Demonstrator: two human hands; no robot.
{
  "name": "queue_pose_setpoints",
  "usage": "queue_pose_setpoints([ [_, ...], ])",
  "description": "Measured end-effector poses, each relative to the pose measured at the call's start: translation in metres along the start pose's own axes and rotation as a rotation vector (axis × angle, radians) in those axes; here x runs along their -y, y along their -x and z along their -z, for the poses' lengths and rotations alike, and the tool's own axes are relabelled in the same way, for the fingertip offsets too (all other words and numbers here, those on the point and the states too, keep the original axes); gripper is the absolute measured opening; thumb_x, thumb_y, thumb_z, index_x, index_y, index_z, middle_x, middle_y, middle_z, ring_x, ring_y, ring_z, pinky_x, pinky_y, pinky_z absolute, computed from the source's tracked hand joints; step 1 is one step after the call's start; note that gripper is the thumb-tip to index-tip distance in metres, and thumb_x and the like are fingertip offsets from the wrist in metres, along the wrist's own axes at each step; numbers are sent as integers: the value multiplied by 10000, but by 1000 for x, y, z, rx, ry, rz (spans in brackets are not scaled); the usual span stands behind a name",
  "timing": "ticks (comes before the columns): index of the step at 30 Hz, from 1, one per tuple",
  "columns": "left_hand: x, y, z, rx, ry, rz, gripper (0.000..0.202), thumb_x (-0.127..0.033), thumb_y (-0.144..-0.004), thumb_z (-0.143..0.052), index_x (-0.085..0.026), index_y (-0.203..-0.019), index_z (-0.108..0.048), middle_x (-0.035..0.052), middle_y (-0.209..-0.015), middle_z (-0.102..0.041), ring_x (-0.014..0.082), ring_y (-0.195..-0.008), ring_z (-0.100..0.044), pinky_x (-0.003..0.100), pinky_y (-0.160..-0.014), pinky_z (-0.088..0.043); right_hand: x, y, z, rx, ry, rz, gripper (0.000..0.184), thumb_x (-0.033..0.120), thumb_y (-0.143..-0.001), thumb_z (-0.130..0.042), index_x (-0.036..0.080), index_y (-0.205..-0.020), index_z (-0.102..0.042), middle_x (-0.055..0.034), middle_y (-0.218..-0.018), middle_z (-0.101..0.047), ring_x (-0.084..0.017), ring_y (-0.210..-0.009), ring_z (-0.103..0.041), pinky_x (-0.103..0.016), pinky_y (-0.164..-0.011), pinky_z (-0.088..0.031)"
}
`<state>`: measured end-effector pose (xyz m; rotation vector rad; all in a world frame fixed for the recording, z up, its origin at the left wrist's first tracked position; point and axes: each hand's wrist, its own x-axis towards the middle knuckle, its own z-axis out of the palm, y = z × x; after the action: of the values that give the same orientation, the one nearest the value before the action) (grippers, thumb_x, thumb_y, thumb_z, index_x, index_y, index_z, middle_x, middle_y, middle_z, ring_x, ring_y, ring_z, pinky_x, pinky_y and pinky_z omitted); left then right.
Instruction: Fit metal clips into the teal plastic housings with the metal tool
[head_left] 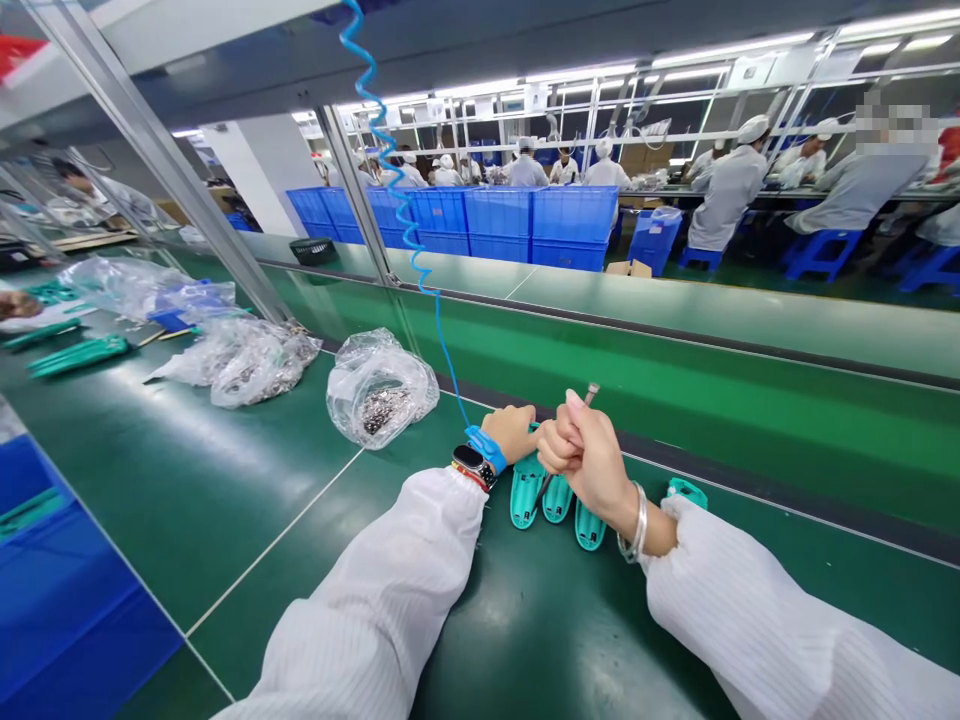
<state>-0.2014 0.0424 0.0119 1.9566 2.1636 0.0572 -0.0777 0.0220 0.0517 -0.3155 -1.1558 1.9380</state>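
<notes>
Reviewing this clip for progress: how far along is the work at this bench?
Nothing looks clearly finished: teal plastic pieces lie in a row on the green bench mat. In hand: the right hand grips a slim metal-tipped tool above them, with the left hand beside it. Left: a clear bag of small metal parts and further bags sit well filled along the bench.

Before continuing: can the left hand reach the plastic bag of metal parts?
Probably yes: the left hand lies near the bag, with no object between them on the green mat.
</notes>
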Motion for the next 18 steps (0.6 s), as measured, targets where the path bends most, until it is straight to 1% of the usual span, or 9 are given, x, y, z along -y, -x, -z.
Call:
queue_pose_setpoints([
  [4,1,-1,-2,9,-3,-11,421,-476,-857,-326,-168,-975,-587,129,-934,-631,293,-891,-607,405,-765,-459,-7,2,-3,17,34,-1,632,610,-702,-590,154,-500,-201,78,-417,-137,-2,-337,-170,-148,-349,-147],
  [8,-1,1,-1,8,0,-24,446,-464,-862,-306,-136,-978,-586,145,-892,-632,292,-879,-607,410,-753,-464,-10,2,-2,44,36,1,657,656,-695,-567,152,-504,-192,76,-421,-134,0,-340,-167,-145,-352,-144],
  [13,-4,3,1,-1,12,-36,448,-449,-864,-303,-125,-960,-597,146,-855,-636,296,-889,-610,417,-757,-467,-12,5,-4,34,84,16,615,589,-721,-586,154,-514,-203,76,-431,-136,2,-351,-169,-141,-354,-144],
  [16,-5,2,-1,-1,26,-61,454,-473,-857,-317,-136,-896,-619,134,-816,-638,291,-854,-619,413,-742,-470,-15,10,-7,36,144,50,583,571,-785,-521,153,-530,-204,73,-439,-141,5,-357,-171,-142,-364,-140],
  [18,-7,2,-4,-22,30,-62,479,-476,-866,-293,-138,-864,-632,136,-800,-637,293,-848,-620,421,-737,-468,-18,14,-9,45,193,83,560,544,-828,-472,150,-533,-206,68,-443,-152,5,-361,-181,-147,-375,-137],
])
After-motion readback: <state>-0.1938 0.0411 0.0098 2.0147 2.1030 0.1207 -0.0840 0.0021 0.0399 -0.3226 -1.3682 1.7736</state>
